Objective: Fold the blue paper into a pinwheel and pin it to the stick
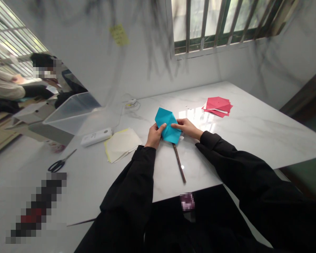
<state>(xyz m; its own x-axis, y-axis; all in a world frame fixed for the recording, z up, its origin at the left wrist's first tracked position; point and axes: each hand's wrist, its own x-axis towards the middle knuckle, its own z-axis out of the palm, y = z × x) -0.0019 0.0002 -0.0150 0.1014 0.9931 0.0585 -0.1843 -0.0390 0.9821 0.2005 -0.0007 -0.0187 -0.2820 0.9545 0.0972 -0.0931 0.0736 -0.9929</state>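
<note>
A creased sheet of blue paper (164,117) is held up between both hands over the white marble-patterned table. My left hand (154,135) pinches its left side, thumb on top. On the right side, my right hand (188,128) grips the paper with its thumb pressed on the face and the other fingers behind. Below the paper a thin brown stick (180,164) lies on the table, its upper end hidden under the sheet. A small white bit shows beside the paper's lower right edge.
Red papers (218,106) lie stacked at the back right. On the left are cream papers (123,143), a white power strip (97,137), black-handled scissors (58,165) and a clear plastic bin (73,114). Other people sit at the far left. A barred window is ahead.
</note>
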